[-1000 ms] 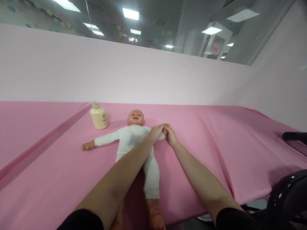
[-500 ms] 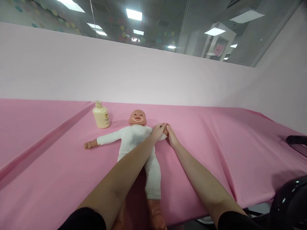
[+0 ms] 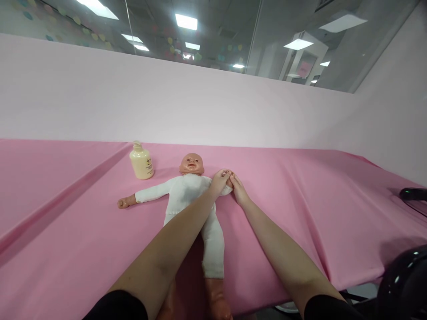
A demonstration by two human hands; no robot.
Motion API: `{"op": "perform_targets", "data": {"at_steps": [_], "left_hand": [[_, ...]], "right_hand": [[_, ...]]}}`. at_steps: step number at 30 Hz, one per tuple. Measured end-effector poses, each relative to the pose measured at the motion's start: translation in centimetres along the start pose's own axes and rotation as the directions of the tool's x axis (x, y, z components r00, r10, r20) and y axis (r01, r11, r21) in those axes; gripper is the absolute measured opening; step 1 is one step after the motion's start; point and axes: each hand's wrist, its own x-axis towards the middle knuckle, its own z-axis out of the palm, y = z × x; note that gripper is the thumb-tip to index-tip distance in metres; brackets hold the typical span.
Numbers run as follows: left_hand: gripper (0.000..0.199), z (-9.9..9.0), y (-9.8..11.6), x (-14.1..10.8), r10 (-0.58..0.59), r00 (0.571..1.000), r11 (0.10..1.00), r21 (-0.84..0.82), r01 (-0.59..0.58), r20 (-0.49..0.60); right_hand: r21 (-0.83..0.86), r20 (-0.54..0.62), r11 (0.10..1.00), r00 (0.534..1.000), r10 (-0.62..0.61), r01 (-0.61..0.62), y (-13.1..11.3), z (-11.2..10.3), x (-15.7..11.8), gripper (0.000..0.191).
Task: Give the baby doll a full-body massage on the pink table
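A baby doll with a white cloth body lies on its back, face up, its head toward the wall. Its arm on the left stretches out sideways, touched by neither hand. My left hand reaches across the doll's body and is closed on the doll's other hand. From the right side, my right hand holds that same doll hand, its fingers meeting those of my left. The doll's hand is mostly hidden between them. My left forearm covers part of the doll's belly and one leg.
A cream pump bottle stands left of the doll's head. A pink cloth covers the table, with a white wall behind it. Black objects are at the right edge.
The fingers of both hands have shifted slightly around the doll's hand. The doll and the bottle are in nearly the same place.
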Motion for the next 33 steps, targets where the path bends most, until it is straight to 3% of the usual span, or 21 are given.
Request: {"op": "perform_targets", "data": {"at_steps": [5, 11, 15, 19, 22, 26, 33], "left_hand": [[0.013, -0.3, -0.4, 0.3, 0.016, 0.999, 1.0, 0.011, -0.016, -0.035], [0.018, -0.6, -0.4, 0.3, 0.015, 0.998, 0.999, 0.048, -0.012, -0.063], [0.018, -0.3, -0.1, 0.0, 0.013, 0.999, 0.998, 0.061, -0.011, -0.033], [0.017, -0.1, -0.1, -0.1, 0.0, 1.0, 0.997, 0.073, 0.0, 0.001], [0.019, -0.2, -0.1, 0.0, -0.008, 1.0, 0.997, 0.078, 0.007, 0.013], [0.024, -0.5, -0.3, 0.2, -0.005, 1.0, 0.997, 0.078, 0.004, 0.002], [0.019, -0.6, -0.3, 0.0, -0.015, 0.999, 0.989, 0.15, 0.007, 0.049]], "right_hand": [[-0.011, -0.005, 1.0, 1.0, -0.013, 0.013, -0.2, -0.1, -0.1, 0.042], [0.088, 0.174, 0.992, 0.982, 0.071, -0.087, -0.8, -0.2, -0.5, 0.05], [0.057, 0.015, 0.995, 0.997, 0.081, -0.082, 0.3, -0.8, 0.1, 0.035], [0.123, -0.075, 0.985, 0.988, 0.134, -0.124, 1.5, -1.4, 0.8, 0.041], [0.16, -0.074, 0.977, 0.985, 0.157, -0.143, 1.4, -1.5, 0.7, 0.042], [0.133, 0.039, 0.983, 0.992, 0.124, -0.128, 0.6, -1.2, 0.3, 0.039], [0.1, -0.069, 0.986, 0.988, 0.14, -0.133, 0.7, -1.5, 0.4, 0.037]]}}
